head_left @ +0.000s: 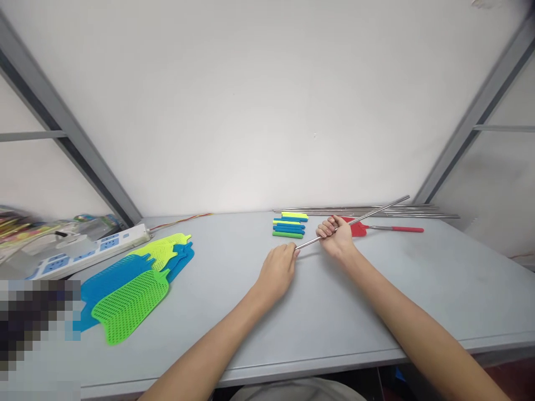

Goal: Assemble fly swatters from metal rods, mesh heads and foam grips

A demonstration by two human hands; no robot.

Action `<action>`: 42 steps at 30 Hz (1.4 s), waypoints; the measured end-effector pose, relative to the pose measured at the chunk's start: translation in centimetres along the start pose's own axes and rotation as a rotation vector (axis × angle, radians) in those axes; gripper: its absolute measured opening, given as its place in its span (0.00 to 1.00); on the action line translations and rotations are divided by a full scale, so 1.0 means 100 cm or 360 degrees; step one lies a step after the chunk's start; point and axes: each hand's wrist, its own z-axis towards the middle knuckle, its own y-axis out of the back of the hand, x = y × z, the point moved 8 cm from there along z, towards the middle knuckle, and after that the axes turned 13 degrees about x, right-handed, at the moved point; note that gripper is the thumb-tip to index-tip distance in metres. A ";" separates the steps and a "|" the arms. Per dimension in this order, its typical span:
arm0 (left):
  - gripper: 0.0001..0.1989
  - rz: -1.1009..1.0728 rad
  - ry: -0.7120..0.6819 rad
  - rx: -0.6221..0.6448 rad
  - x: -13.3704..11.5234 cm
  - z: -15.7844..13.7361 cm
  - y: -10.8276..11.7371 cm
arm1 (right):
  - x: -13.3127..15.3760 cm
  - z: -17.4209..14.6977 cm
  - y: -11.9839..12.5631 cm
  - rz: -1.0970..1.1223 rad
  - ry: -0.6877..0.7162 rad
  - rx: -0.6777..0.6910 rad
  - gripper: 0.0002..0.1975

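Left hand (pixel 279 266), centre of frame: I have it closed around the lower end of a metal rod (pixel 374 212). Right hand (pixel 335 238), right of centre: curled around the same rod farther up, the spaced holds apparently steadying its slant above the counter (pixel 234 345). Coloured tubes (pixel 288 228), centre: grouped beyond the hands, likely for easy reach. Red swatter (pixel 358 229), right: partly behind the right hand. Loose rods (pixel 438 213), right: along the wall, seemingly out of the way. Mesh paddles (pixel 130 306), left: overlapping, perhaps to save space.
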 end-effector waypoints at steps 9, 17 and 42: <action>0.17 0.0088 0.0257 0.0099 -0.005 -0.005 -0.003 | -0.002 -0.001 -0.006 0.0005 -0.0078 0.0055 0.11; 0.18 0.0080 0.0285 0.0133 -0.006 -0.008 -0.006 | 0.020 0.003 0.002 -0.0076 -0.0041 -0.0014 0.12; 0.18 -0.0006 0.0475 0.0233 0.012 -0.019 -0.016 | -0.011 -0.004 -0.001 -0.0108 -0.0005 0.0205 0.14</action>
